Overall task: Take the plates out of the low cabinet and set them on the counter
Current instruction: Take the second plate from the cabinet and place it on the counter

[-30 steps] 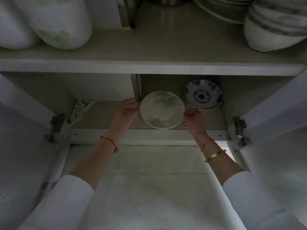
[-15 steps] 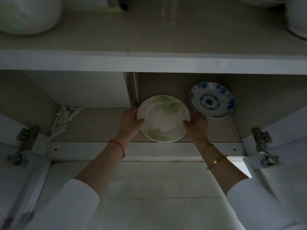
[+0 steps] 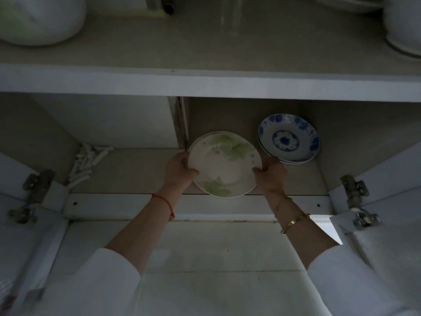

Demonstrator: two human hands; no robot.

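Centre of the frame, inside the dim low cabinet [image 3: 136,169], right of its upright divider: a round white ceramic plate with green leaf print [image 3: 224,164], tilted with its face toward the camera, lower edge overlapping the cabinet's white front rail. Just behind its upper-left edge, a second pale rim of the same kind.

Grasped from both sides: left hand [image 3: 178,171] curled round the left rim, thumb on the plate's face, fingers behind; right hand [image 3: 271,173] clasping the right rim likewise, thumb on top. Thin red string bracelet [image 3: 163,199] on the left wrist, gold bangle [image 3: 295,222] on the right, white sleeves in the bottom corners.

Right of centre, at the back of the cabinet: a small stack of round white plates with blue floral pattern [image 3: 288,139], just beside the right hand; touching or not, impossible to tell.

Left of centre, on the cabinet floor: a heap of small white cylindrical pieces [image 3: 87,160].

Across the top of the frame: the beige counter [image 3: 205,46], with a large white bowl [image 3: 38,17] at upper left and stacked white bowls [image 3: 403,23] at upper right.
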